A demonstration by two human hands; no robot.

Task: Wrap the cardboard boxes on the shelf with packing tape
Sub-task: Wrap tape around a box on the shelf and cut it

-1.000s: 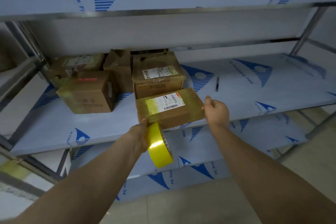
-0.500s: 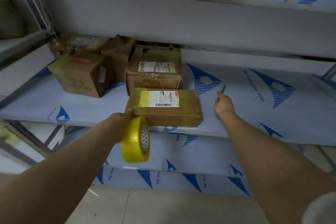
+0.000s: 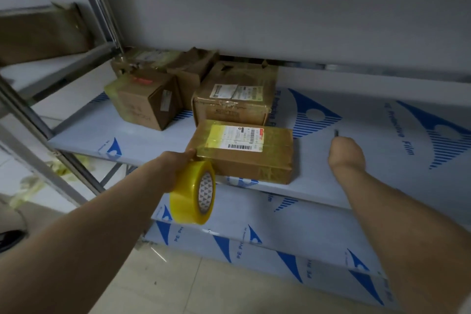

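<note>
Quick one from the remote seat. My left grip (image 3: 175, 163) is clamped on the tape roll (image 3: 193, 192), which hangs just below the front left corner of the flat box (image 3: 242, 150), with the thumb pressed right against that corner. I think that's deliberate: it pins the tape at the corner and keeps the roll ready to pull another band round.

My right grip (image 3: 346, 153) is well to the right of the flat box, down on the shelf (image 3: 382, 181) at the near end of a thin dark stick (image 3: 336, 132). The fingers are tucked away from the camera, so I can't tell if they're closed on it. My guess is it's a cutter for the tape.

The flat box sits at the shelf's front edge, handy for reaching round. It's brown cardboard with glossy yellowish bands over the top and across a white barcode label. The tape looks crinkled at the front right corner.

There's a bigger box (image 3: 234, 99) just behind it, and a cube-ish box (image 3: 142, 99) behind and to the left. Both look taped as well.
</note>
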